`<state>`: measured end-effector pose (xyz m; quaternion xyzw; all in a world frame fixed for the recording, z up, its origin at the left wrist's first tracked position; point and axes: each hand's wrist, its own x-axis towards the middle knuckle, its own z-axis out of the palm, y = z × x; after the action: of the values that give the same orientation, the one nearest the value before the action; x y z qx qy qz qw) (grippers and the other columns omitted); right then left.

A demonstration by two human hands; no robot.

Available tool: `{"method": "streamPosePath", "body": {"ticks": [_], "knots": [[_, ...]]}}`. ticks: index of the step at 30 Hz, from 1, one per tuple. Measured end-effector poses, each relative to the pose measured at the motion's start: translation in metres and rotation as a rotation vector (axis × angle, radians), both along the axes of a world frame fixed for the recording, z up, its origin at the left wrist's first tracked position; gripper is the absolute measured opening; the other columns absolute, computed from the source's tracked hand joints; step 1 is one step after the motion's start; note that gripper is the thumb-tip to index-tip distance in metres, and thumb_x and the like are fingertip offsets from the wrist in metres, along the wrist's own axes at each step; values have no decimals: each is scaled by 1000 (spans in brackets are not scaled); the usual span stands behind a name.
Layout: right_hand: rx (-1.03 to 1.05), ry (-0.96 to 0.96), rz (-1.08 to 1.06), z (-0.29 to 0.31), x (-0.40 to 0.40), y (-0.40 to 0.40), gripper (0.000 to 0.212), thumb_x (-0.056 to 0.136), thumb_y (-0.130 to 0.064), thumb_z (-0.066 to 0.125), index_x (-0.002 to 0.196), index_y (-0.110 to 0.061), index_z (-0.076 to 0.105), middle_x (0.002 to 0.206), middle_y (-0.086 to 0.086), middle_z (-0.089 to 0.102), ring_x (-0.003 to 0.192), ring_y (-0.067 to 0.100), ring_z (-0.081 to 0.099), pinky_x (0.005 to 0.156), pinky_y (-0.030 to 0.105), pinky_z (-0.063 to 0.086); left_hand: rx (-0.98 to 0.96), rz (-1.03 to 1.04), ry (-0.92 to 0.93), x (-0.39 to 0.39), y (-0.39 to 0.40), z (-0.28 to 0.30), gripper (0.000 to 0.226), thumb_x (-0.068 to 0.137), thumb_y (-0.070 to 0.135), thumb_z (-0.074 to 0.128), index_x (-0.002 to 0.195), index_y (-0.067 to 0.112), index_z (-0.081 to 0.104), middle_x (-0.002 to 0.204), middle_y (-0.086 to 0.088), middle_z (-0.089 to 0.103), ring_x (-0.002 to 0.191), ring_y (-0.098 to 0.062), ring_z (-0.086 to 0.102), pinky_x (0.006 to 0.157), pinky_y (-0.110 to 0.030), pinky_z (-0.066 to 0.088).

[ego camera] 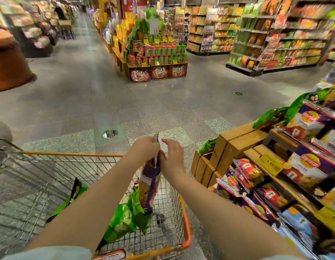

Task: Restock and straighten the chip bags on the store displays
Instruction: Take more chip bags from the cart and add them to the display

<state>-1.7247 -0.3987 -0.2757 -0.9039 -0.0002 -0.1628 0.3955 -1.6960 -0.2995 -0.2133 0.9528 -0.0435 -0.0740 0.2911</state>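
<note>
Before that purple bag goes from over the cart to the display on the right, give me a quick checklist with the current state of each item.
1. Left hand has a grip on the top of the purple chip bag: ok.
2. Right hand has a grip on the same top edge: ok.
3. Bag lifted above the cart: ok, it hangs upright above the green bags.
4. Bag undamaged: cannot tell, seen edge-on.
5. Matching purple bags on the display: ok.
6. Free slot for it on the display: cannot tell, the picture is blurred there.
</note>
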Motion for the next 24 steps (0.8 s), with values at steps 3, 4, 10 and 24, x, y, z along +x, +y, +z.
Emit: {"method": "streamPosePath", "body": {"ticks": [3,4,10,24], "knots": [[387,61,-90,20,4,-12,25,98,-14,39,107,-8,62,107,12,60,103,27,54,94,41,43,-430,152,105,20,-26,11,12,83,6,52,72,8,58,80,-14,58,75,-27,56,76,-40,54],[483,75,-103,24,5,-19,26,99,-18,38,100,-10,62,102,11,61,97,27,56,90,44,46,-530,187,123,24,-36,15,13,81,4,55,70,9,57,77,-15,58,72,-27,57,75,-43,56],[424,-184,-152,53,-2,-81,44,83,-49,34,81,-15,62,80,2,59,82,24,55,73,43,46,-673,165,115,52,-112,29,7,72,4,56,72,7,61,68,-14,57,65,-26,56,73,-50,55],[-106,-8,-527,42,11,-319,19,89,-18,56,100,-6,67,102,13,62,100,31,50,87,36,37,-714,-55,249,71,-360,-2,21,81,8,61,65,11,46,63,-6,44,62,-22,45,53,-27,32]]}}
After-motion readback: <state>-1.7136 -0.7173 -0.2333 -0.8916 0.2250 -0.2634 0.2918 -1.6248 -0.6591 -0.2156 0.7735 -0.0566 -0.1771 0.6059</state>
